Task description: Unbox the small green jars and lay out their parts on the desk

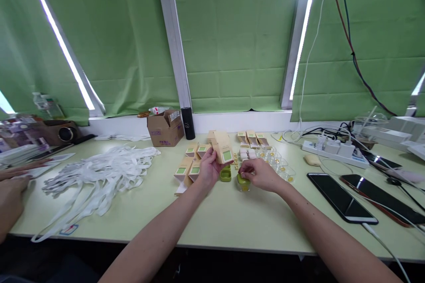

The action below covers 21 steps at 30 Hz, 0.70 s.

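My left hand (206, 169) is closed around a tan carton with a green label (223, 149), held tilted above the table. My right hand (259, 173) pinches the green lid of a small clear jar (243, 183) that stands on the table. A second green lid (226, 174) lies between my hands. More tan cartons (186, 169) lie just left of my left hand. Several clear jars (277, 162) sit right of my right hand, and flat tan cartons (253, 139) lie behind them.
A pile of white straps (96, 174) covers the left part of the pale green table (219, 216). Another person's hand (11, 194) rests at far left. A small cardboard box (165, 128) and black cylinder (187, 123) stand at the back. Two phones (341, 197) and a power strip (334, 149) lie right.
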Each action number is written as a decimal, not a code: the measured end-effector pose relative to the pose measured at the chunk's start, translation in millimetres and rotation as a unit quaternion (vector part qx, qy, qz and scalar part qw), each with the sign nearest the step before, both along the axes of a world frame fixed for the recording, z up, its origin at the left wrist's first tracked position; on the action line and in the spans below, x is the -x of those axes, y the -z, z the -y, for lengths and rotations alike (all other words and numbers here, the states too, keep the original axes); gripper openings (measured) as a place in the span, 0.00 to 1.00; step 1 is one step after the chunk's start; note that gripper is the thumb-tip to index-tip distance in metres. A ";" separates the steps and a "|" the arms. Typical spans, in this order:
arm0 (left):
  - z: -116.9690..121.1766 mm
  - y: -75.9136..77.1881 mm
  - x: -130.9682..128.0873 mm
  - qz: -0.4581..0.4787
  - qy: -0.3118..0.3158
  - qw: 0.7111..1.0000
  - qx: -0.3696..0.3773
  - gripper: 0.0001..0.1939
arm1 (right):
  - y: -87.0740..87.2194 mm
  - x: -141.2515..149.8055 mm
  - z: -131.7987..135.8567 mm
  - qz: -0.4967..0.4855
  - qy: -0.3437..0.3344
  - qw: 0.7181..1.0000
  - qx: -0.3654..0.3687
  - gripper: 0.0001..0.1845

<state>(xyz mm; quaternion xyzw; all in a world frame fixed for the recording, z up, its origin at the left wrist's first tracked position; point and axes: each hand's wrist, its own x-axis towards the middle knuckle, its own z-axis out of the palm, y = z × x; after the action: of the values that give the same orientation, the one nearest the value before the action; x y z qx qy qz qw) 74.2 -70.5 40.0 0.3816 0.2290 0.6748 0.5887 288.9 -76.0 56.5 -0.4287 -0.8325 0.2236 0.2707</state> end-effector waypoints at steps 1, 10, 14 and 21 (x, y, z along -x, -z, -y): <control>0.7 -0.2 0.0 -0.001 0.004 1.000 0.002 0.19 | -0.4 0.1 0.6 0.002 0.000 1.000 0.002 0.06; 7.2 -3.7 -1.5 -0.012 0.031 0.999 0.008 0.19 | 2.4 4.5 -6.1 -0.125 -0.004 0.992 0.015 0.09; 7.1 -2.9 -2.2 -0.018 0.035 0.999 0.004 0.19 | -3.1 13.0 -13.4 -0.275 -0.004 0.961 0.034 0.17; 6.7 -1.2 -4.8 -0.041 0.018 0.999 -0.002 0.24 | -7.6 34.3 -21.8 -0.345 -0.067 0.925 0.143 0.26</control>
<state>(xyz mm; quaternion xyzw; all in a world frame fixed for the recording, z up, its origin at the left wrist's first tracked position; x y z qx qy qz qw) 79.0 -77.2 41.1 0.4141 0.2445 0.6488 0.5897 254.6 -54.2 64.0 -0.3028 -0.6738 0.4914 0.4614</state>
